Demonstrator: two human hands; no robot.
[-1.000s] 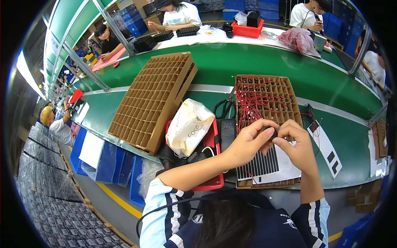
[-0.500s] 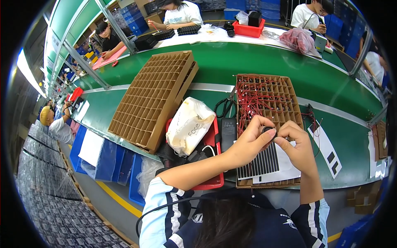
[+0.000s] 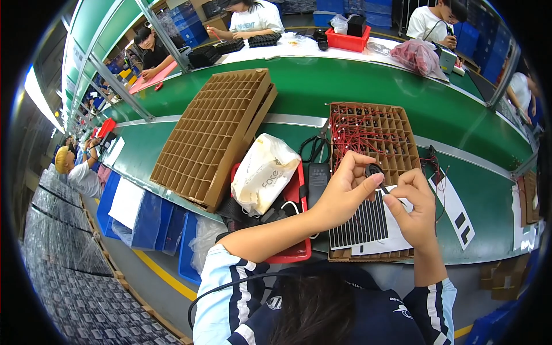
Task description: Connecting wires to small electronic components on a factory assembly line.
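Note:
My left hand (image 3: 348,190) pinches a small round black part (image 3: 374,169) between thumb and fingers. From that part a short black strip (image 3: 384,188) runs toward my right hand (image 3: 415,214), whose thumb and index finger are closed at its end. Just below my hands lies a white sheet with rows of black strips (image 3: 368,221). It rests on a cardboard divider box (image 3: 402,123), whose cells hold black parts with tangled red wires (image 3: 353,135). My left hand hides part of the sheet.
To the left stands a taller stack of cardboard dividers (image 3: 213,126). Between them are a red bin (image 3: 299,253) with a white bag (image 3: 264,175), scissors (image 3: 313,148) and a black adapter (image 3: 318,181). A white strip with black pieces (image 3: 454,210) lies right. People work across the bench.
My hands have moved slightly apart, and the right one has shifted a little down. The round black part and the strip between my hands now show more plainly.

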